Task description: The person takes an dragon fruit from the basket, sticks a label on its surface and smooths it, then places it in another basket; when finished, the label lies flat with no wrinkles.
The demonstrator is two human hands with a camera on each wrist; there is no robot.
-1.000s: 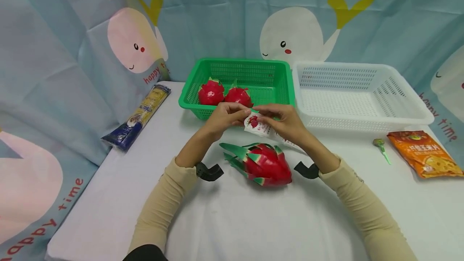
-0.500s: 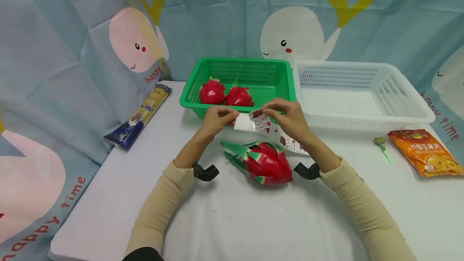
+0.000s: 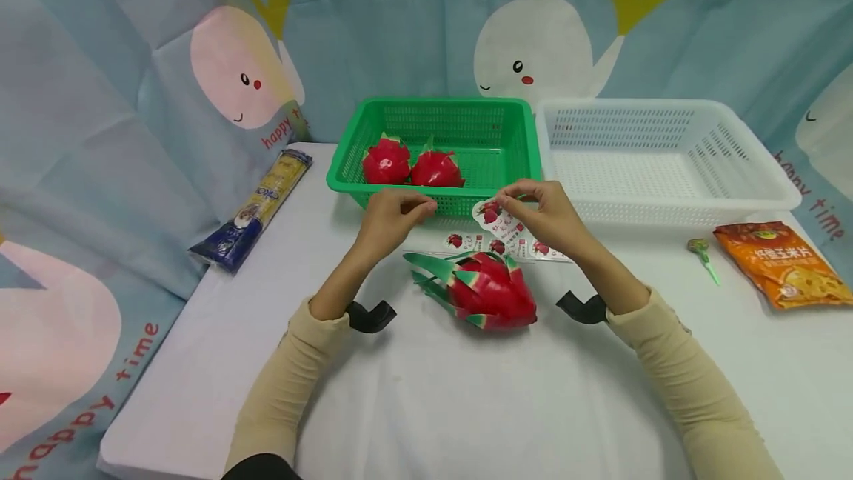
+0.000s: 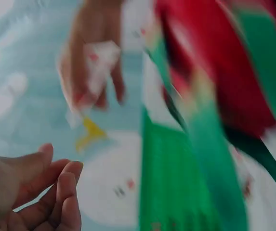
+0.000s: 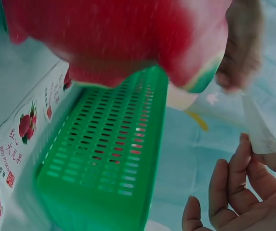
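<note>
My right hand (image 3: 543, 213) pinches a peeled white sticker (image 3: 492, 215) with a red dragon fruit print between thumb and index finger. In the right wrist view, the sticker (image 5: 260, 127) hangs up from those fingertips, its pale back showing. My left hand (image 3: 393, 221) hovers to the left, thumb and fingers loosely curled with nothing between them; the left wrist view shows the left hand (image 4: 44, 187) apart from the sticker. Below both hands a large red dragon fruit (image 3: 493, 291) with green leaf tips lies on the white table. Behind it lies a strip of stickers (image 3: 496, 244), partly covered.
A green basket (image 3: 433, 190) at the back contains two red dragon fruits (image 3: 386, 161). Beside it stands a white basket (image 3: 673, 210). An orange snack bag (image 3: 783, 265) and a green lollipop (image 3: 703, 258) lie at right, a blue-and-yellow packet (image 3: 253, 210) at left.
The sticker has come off its strip into my right hand. The strip, held by both hands earlier, now lies on the table. My left hand has let go and moved slightly left.
</note>
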